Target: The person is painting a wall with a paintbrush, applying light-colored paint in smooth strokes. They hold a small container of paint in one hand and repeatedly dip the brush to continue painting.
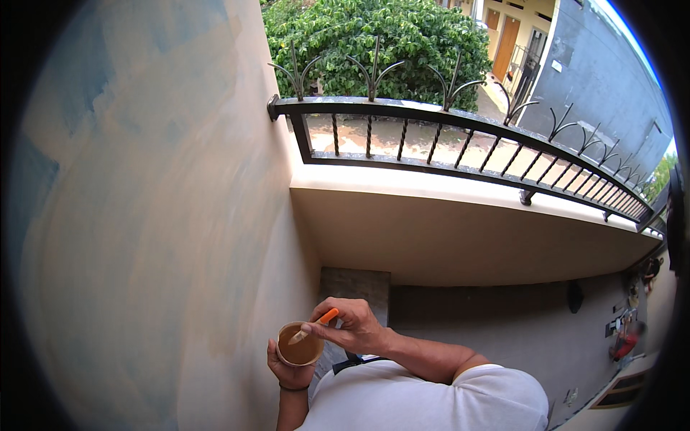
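A small round cup [282, 357] of brown liquid, likely paint, rests in my left hand [291, 373], whose fingers cup it from the side and below. Over its opening, my right hand [353, 325] pinches a paintbrush [329, 316] with an orange handle. The pale bristle end points down and left into the cup; whether it touches the liquid I cannot tell. Close on my left rises a wall [165, 215] with beige paint in uneven strokes and blue-grey patches showing through.
Ahead, a low beige wall [431, 230] carries a black metal railing [402, 111] with spiked tops. Beyond it stand a leafy bush [388, 50] and a grey wall [604, 93]. Far right on the grey floor [474, 323], a person in red [627, 341] is near scattered items.
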The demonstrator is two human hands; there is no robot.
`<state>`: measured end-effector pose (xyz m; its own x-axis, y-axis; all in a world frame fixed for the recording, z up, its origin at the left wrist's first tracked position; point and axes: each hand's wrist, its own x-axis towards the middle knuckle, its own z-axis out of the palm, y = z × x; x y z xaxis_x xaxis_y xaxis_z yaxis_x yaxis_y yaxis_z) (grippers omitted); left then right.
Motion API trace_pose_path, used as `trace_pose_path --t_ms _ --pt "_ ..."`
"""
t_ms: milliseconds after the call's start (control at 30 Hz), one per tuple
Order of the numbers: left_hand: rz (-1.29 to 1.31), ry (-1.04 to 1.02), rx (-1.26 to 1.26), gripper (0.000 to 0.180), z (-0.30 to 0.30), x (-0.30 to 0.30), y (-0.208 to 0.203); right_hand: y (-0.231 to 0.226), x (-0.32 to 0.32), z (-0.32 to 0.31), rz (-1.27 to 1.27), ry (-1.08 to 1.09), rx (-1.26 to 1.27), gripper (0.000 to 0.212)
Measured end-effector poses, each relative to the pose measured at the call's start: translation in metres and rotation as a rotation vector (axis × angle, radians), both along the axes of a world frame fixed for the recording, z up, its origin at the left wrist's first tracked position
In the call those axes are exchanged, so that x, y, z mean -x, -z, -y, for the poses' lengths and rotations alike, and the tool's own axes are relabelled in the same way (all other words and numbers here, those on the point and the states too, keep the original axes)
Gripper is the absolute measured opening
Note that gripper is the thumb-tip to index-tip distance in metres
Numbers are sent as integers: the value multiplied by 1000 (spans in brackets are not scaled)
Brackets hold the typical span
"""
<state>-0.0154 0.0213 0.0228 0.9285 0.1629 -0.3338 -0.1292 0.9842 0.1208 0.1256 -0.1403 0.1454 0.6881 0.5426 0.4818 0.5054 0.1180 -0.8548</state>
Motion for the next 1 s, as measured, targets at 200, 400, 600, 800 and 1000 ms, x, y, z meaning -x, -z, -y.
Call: trace_pose_path --t_ms 200,400,600,800,1000 --pt "-14 0 1 59 0 1 -1 -6 -1 4 -26 -29 109 22" --pt "-15 -5 7 59 2 0 -6 -6 -3 3 11 -24 146 22" --pt "3 5 -9 60 0 0 -3 -8 -5 4 7 -34 144 22" --pt "21 8 -2 60 1 -1 -4 -8 -7 3 -4 -48 141 22" --pt "-18 -5 -8 59 1 -2 -2 -4 -7 4 -80 -86 150 23"
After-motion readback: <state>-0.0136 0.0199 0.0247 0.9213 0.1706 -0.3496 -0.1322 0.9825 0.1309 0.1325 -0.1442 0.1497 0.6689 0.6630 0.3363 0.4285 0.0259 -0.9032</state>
